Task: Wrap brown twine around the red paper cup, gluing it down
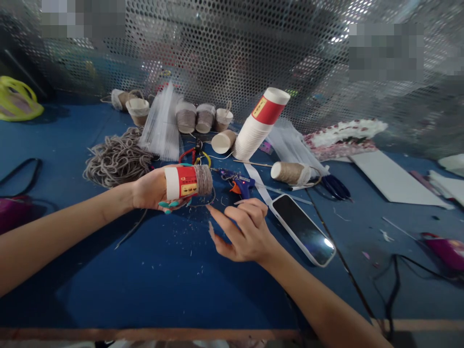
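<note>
My left hand (pixel 150 191) grips a red-and-white paper cup (pixel 181 182) held on its side; grey twine (pixel 203 180) is wound round the cup's right end. A loose strand hangs from it toward my right hand (pixel 243 232), which hovers just below and right of the cup. Its index finger points at the cup, its other fingers are partly curled, and nothing clearly shows in them. A blue glue gun (pixel 239 183) lies on the blue table (pixel 145 285) just behind my right hand.
A phone (pixel 303 228) lies right of my right hand. A pile of grey cord (pixel 118 157), a stack of paper cups (pixel 259 123), twine-wrapped cups (pixel 195 117), a twine roll (pixel 290 172), scissors (pixel 194 154), glue sticks (pixel 163 123) and white boards (pixel 395 181) crowd the back. Mesh wall behind.
</note>
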`<control>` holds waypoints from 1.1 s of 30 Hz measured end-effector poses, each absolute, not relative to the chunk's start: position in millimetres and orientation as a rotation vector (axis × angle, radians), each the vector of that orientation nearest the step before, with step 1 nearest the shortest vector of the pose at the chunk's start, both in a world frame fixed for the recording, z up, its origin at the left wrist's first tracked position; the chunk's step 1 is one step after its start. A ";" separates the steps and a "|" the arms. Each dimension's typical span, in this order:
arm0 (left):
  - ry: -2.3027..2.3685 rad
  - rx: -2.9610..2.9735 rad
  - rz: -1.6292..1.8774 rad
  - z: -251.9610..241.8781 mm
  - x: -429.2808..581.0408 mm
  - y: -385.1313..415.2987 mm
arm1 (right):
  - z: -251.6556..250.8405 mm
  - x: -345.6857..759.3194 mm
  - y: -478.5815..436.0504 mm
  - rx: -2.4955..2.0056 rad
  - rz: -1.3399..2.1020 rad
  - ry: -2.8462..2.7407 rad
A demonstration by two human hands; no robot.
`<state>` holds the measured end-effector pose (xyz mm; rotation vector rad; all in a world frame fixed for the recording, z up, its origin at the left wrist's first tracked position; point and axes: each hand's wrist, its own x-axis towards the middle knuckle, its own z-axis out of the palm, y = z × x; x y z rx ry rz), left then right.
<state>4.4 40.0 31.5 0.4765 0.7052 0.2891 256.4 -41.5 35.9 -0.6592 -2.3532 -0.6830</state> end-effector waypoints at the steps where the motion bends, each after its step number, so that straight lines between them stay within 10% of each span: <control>1: 0.721 0.474 0.308 33.0 5.8 38.0 | 36.3 255.8 -41.5 -0.678 -0.679 -2.333; 33: 0.523 0.430 0.263 29.3 7.5 30.4 | 33.4 256.1 -39.9 -0.744 -0.608 -2.301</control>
